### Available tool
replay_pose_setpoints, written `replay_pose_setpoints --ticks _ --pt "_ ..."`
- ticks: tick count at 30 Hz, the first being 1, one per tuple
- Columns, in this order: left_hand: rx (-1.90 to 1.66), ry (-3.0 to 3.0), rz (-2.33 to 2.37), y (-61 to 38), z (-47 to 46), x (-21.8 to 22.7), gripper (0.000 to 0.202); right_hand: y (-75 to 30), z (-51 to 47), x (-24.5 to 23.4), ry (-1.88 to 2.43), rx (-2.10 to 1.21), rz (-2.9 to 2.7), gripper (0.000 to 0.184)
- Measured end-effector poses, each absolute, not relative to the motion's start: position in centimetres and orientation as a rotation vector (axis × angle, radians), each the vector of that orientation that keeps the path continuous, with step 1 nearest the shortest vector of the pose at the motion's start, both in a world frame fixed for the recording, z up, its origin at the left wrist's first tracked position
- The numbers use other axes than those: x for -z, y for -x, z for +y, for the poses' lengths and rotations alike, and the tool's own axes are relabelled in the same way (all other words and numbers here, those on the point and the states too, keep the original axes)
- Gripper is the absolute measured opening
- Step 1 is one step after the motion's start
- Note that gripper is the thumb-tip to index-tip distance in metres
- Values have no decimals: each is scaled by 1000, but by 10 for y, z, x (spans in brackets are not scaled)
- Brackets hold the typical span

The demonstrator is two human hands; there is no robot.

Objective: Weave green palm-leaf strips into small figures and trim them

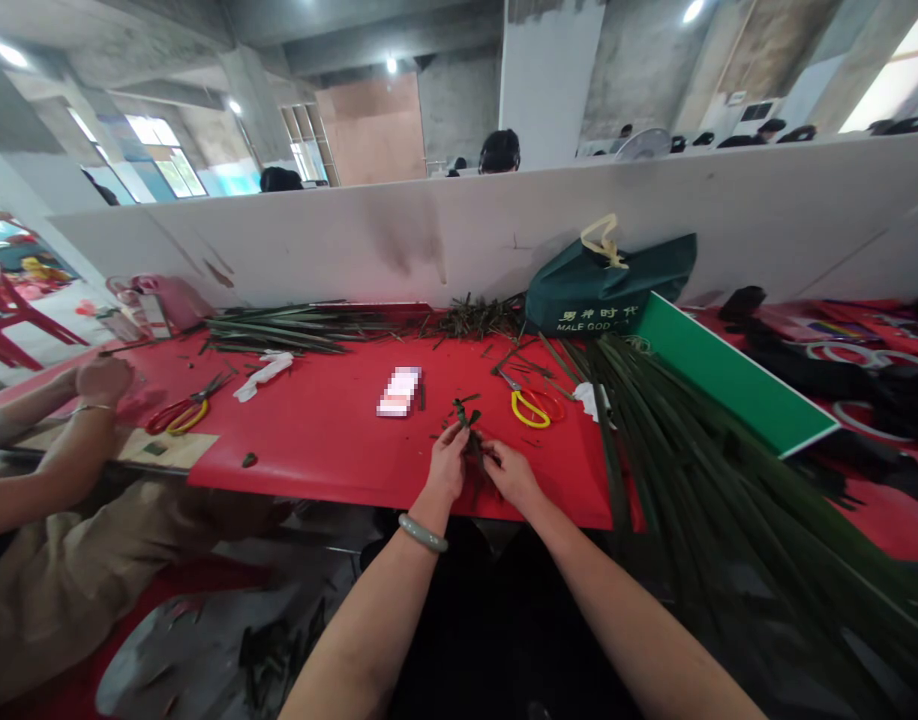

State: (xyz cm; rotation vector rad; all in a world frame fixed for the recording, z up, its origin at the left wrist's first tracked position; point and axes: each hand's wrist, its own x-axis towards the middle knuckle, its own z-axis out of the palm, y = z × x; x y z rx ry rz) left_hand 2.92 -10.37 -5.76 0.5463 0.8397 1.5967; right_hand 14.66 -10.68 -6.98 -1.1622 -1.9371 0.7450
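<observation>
A small piece of woven green leaf strips (468, 416) stands up between my hands, over the front of the red table. My left hand (449, 458) pinches it from the left, fingers pressed together, a pale green bangle (423, 533) on the wrist. From the right, my right hand (510, 472) grips the lower strips with thumb and fingers; the exact hold is partly hidden. Yellow-and-red handled scissors (532, 408) lie just beyond my right hand. A phone with a blurred screen (400, 391) rests beyond my left hand.
Long green leaves (699, 470) spread over the table's right side, beside a green board (736, 375) and a dark green bag (616, 285). Cut strips (301, 325) lie along the white partition (316, 245). At left are a co-worker's hands (103, 380) and another scissors (185, 412).
</observation>
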Motion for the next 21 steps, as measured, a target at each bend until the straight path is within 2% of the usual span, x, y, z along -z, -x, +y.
replay_pose_setpoints --ticks 10,16,21 --pt "-1655 -633 958 -28 -117 54 27 -200 -35 41 1551 -449 -1915 27" --pt "-1631 -805 1122 -28 -122 56 28 -207 -3 41 1811 -553 -1851 40" --pt "-1668 -830 1183 -29 -119 58 28 -210 -24 32 1771 -736 -1769 43"
